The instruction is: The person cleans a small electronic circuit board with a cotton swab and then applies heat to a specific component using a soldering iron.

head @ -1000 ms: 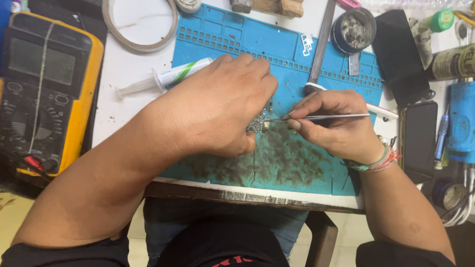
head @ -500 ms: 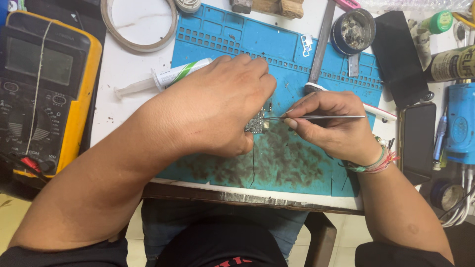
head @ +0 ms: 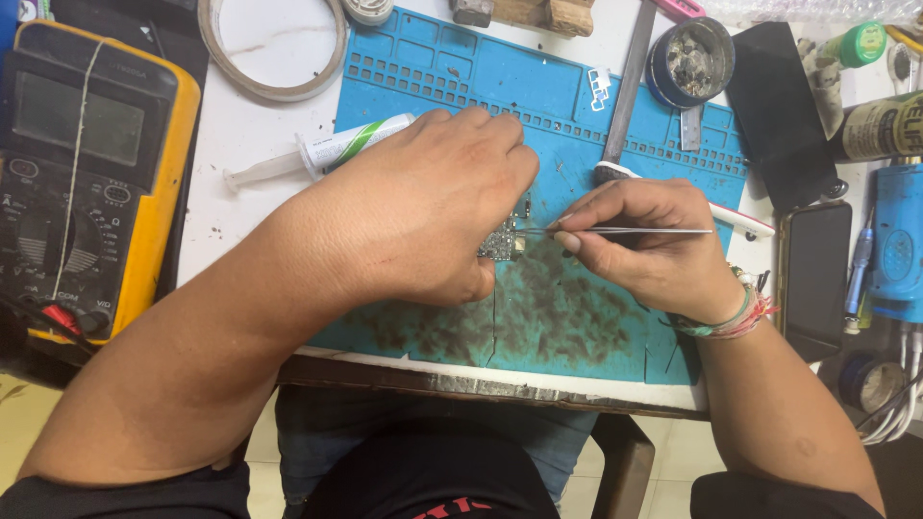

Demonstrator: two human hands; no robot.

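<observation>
My left hand (head: 423, 207) lies palm down on a stained blue work mat (head: 567, 308), its fingers pinning a small circuit board (head: 504, 239) that mostly hides under them. My right hand (head: 649, 245) grips thin metal tweezers (head: 625, 231) held level, with the tips pointing left and touching the board's right edge. A woven bracelet (head: 735, 317) circles my right wrist.
A yellow-cased multimeter (head: 87, 173) sits at the left. A syringe with a green and white label (head: 322, 154), a roll of tape (head: 274, 43), a round tin (head: 690, 60), dark phones (head: 812, 274) and a blue device (head: 899, 240) surround the mat.
Both hands hold nearly the same pose. The tweezers' tips stay at the board, with only a slight shift.
</observation>
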